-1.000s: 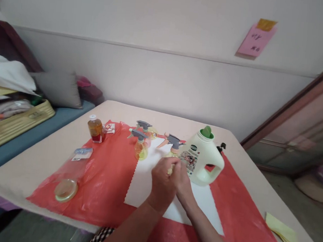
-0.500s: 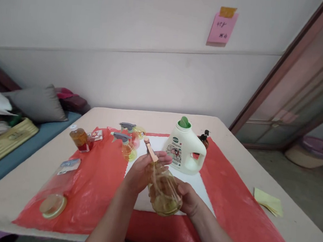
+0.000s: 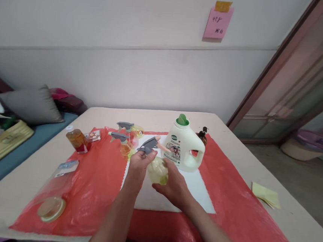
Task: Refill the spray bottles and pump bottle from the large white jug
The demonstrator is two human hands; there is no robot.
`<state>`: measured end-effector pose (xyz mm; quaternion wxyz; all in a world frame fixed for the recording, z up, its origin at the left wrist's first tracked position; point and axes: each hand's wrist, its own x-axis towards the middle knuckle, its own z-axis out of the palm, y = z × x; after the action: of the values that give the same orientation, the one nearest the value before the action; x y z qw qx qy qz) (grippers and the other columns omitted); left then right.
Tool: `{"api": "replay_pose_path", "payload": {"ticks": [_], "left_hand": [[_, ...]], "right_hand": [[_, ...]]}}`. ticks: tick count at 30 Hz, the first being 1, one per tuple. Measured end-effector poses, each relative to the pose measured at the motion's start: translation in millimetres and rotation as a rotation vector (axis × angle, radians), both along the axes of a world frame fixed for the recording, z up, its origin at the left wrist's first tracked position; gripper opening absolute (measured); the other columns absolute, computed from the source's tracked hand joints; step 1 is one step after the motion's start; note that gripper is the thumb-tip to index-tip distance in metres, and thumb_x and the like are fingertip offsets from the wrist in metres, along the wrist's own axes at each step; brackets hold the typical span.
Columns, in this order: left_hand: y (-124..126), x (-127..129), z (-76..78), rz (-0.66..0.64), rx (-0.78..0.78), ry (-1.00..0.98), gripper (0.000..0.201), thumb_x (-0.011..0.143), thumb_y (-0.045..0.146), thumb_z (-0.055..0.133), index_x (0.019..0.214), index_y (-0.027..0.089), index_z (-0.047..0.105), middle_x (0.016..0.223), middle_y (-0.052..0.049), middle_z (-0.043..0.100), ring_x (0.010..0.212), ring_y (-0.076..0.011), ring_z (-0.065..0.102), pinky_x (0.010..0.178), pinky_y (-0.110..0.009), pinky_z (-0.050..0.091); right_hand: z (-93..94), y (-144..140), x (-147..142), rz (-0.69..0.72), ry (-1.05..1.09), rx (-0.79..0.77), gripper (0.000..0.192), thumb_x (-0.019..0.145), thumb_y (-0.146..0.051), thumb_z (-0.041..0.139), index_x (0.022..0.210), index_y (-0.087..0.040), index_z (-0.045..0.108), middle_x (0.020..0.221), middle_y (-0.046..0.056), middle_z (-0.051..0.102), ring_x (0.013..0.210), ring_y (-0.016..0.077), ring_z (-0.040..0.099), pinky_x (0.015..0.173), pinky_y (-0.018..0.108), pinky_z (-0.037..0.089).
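Note:
Both hands hold a yellowish see-through spray bottle (image 3: 157, 169) with a grey spray head (image 3: 148, 145) and a pink trigger, above the white sheet. My left hand (image 3: 140, 164) is closed round its neck, just under the spray head. From the right, my right hand (image 3: 174, 181) grips the bottle's body. The bottle is tilted, and its base faces partly toward me. Just behind it stands a large cream detergent jug (image 3: 195, 148) with a green top. Two more spray bottles, one with a grey head (image 3: 119, 136), stand to the left.
Red plastic sheeting (image 3: 96, 190) and a white sheet (image 3: 194, 195) cover the table. On the left are an amber bottle (image 3: 77, 139), a clear bag (image 3: 67, 168) and a round lidded jar (image 3: 52, 208). A dark pump bottle (image 3: 203, 135) stands behind the jug; yellow paper (image 3: 266, 194) lies right.
The spray bottle has turned in my hands, so its grey head shows side-on and its body has risen and tilted. My right hand has moved up and left. The view has shifted slightly.

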<state>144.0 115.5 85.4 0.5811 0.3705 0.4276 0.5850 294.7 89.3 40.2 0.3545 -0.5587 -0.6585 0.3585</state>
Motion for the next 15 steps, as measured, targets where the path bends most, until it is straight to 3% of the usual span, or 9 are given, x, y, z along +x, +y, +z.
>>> {"api": "replay_pose_path", "payload": {"ticks": [2, 4, 10, 15], "left_hand": [[1, 1, -0.4, 0.067, 0.008, 0.014, 0.036, 0.073, 0.043, 0.087, 0.090, 0.014, 0.077, 0.092, -0.007, 0.077, 0.094, -0.0216, 0.070, 0.087, -0.031, 0.053], [4, 0, -1.5, 0.158, -0.027, -0.028, 0.036, 0.073, 0.043, 0.087, 0.089, 0.013, 0.076, 0.092, -0.008, 0.077, 0.093, -0.0208, 0.071, 0.089, -0.032, 0.053], [16, -19, 1.6, 0.465, -0.017, -0.288, 0.027, 0.088, 0.042, 0.077, 0.092, 0.017, 0.068, 0.099, -0.009, 0.076, 0.101, -0.0196, 0.074, 0.098, -0.035, 0.053], [20, -44, 8.9, 0.737, 0.068, -0.287, 0.031, 0.096, 0.051, 0.065, 0.100, 0.020, 0.066, 0.107, -0.006, 0.076, 0.106, -0.0144, 0.071, 0.086, -0.024, 0.054]], "right_hand": [[-5.4, 0, -2, -0.061, -0.164, 0.146, 0.075, 0.063, -0.023, 0.077, 0.133, -0.023, 0.051, 0.132, 0.014, 0.061, 0.125, 0.0369, 0.055, 0.104, 0.053, 0.046], [-8.2, -1, -3, -0.047, -0.231, 0.189, 0.074, 0.064, -0.022, 0.076, 0.134, -0.022, 0.051, 0.133, 0.016, 0.061, 0.128, 0.0375, 0.055, 0.105, 0.054, 0.047], [-14.4, 5, 2, -0.017, -0.256, 0.073, 0.081, 0.063, -0.024, 0.081, 0.138, -0.021, 0.051, 0.135, 0.014, 0.062, 0.127, 0.0351, 0.057, 0.108, 0.053, 0.045], [-29.1, 25, 8, -0.091, -0.252, 0.023, 0.083, 0.054, -0.022, 0.087, 0.131, -0.020, 0.056, 0.131, 0.014, 0.063, 0.124, 0.0379, 0.057, 0.105, 0.055, 0.044]]}}
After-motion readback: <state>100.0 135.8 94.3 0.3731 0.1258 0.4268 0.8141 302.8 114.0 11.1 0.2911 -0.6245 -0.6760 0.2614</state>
